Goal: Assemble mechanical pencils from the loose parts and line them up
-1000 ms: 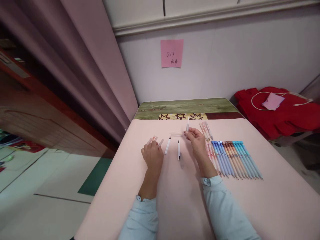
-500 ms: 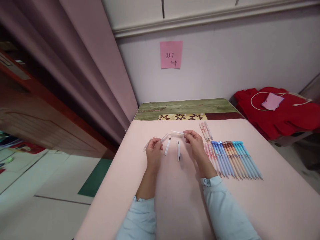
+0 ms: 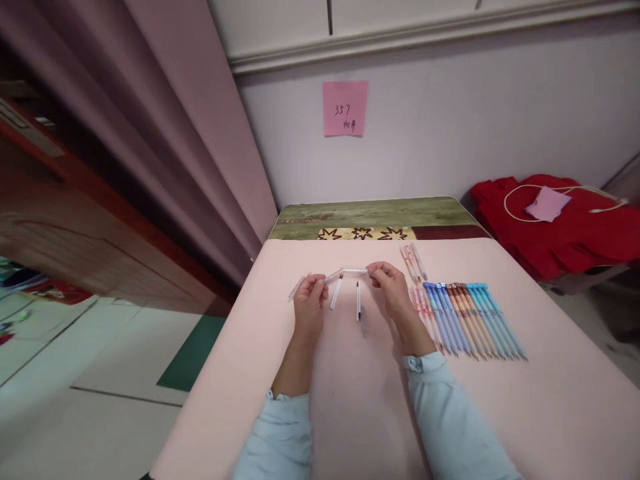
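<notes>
My left hand (image 3: 310,300) is closed in a pinch on a slim pale pen barrel (image 3: 334,274) that slants up to the right. A thin white pen refill (image 3: 355,271) lies nearly level in the closed fingertips of my right hand (image 3: 387,283). The refill's left end meets the barrel's tip, or nearly so; I cannot tell if it is inside. Below them two more white refills with dark ends, a left one (image 3: 337,292) and a right one (image 3: 358,301), lie on the table. Another clear pale tube (image 3: 297,288) lies just beyond my left hand, partly hidden by it.
Right of my right hand, several pens (image 3: 470,320) in pink, blue, brown and turquoise lie in a row. Behind them are a few pinkish pens (image 3: 413,263). The pink-covered table (image 3: 370,413) ends before a wall bearing a pink note (image 3: 345,109). Red cloth (image 3: 565,233) lies at the right.
The refill in my right hand has dipped slightly and its left end has come to the barrel's tip in my left hand. The things on the table have stayed put.
</notes>
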Available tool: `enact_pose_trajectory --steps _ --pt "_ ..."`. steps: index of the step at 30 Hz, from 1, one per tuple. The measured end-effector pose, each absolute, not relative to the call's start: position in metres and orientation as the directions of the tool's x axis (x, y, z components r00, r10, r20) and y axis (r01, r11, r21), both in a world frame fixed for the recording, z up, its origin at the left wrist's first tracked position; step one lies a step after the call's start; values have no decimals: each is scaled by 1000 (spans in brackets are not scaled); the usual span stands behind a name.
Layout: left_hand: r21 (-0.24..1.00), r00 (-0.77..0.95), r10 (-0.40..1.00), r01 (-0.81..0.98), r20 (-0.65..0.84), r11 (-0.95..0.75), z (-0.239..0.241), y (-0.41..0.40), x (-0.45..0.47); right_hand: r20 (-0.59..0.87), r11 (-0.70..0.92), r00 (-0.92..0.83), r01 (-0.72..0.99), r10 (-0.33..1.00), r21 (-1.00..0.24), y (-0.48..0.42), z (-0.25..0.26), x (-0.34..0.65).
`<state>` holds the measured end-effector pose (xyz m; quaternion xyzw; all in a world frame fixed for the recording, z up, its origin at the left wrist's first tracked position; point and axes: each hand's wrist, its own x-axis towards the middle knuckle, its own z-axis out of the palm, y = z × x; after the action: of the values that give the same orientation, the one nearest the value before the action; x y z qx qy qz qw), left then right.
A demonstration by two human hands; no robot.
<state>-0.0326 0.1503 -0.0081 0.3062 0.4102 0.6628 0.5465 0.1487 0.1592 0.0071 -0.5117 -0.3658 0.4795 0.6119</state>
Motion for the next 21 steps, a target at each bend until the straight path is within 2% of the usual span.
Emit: enact_pose_trajectory --steps 7,14,21 --pt "767 -219 971 -638 -94 -70 -8 153 -34 -32 -11 104 -193 994 -981 156 8 146" --pt "712 -172 976 -701 -131 -28 -4 152 -29 0 -8 -37 -231 999 -973 153 10 133" --pt "735 -106 982 -676 -158 45 -3 149 -28 27 26 -3 -197 1000 -980 153 9 129"
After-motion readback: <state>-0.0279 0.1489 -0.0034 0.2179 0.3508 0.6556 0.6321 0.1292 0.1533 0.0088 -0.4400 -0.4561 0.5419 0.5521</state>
